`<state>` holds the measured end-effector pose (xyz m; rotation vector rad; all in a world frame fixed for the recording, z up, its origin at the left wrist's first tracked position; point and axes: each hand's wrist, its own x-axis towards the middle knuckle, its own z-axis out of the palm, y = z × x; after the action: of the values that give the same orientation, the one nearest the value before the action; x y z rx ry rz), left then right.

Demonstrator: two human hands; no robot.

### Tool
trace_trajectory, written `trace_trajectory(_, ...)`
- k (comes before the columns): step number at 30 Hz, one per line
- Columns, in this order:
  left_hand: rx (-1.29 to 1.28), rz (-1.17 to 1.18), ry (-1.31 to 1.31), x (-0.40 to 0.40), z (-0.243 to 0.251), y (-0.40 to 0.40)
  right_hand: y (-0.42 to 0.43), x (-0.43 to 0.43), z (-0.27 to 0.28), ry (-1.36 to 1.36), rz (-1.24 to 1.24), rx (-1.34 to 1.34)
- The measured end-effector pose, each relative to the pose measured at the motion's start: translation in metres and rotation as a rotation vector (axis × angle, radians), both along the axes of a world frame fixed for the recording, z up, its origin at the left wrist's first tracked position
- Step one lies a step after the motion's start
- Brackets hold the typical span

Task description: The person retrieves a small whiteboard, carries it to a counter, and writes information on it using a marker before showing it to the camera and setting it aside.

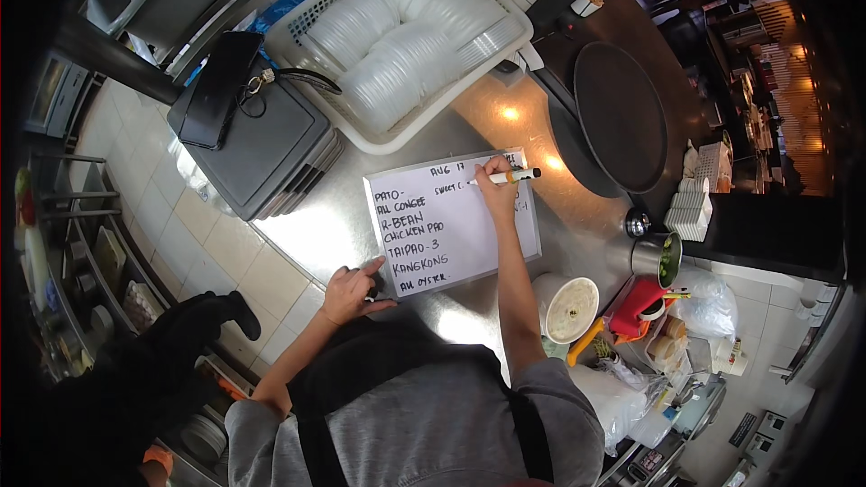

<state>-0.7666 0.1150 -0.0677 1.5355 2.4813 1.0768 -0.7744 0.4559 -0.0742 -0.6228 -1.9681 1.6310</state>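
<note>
A framed whiteboard (467, 237) lies on the steel counter before me, with a handwritten list in black down its left side and more writing along the top and right. My right hand (497, 193) grips a white marker pen (511, 176), its tip at the upper part of the board beside a written line. At the board's lower left corner is my left hand (348, 294), index finger touching the frame and thumb stretched along the near edge. Something small and pale shows by its curled fingers; whether they hold it is unclear.
A white plastic basket (365, 138) holds stacked clear plastic lids or containers. Left of it, a phone (223, 91) lies on stacked grey trays (270, 142). Round black trays (619, 118), a white tub (572, 311) and a metal pot (653, 260) stand right. A person in dark clothes (162, 352) is at left.
</note>
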Motion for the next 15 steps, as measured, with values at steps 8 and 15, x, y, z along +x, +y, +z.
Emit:
trace_trajectory(8, -0.004, -0.001, -0.008, 0.001, -0.003, -0.001, 0.002, 0.000, -0.005, 0.009, 0.004, 0.045)
trace_trajectory(15, -0.005, 0.004, 0.004, 0.001, 0.000, 0.000, -0.002, -0.003, 0.010, -0.001, -0.029, 0.040)
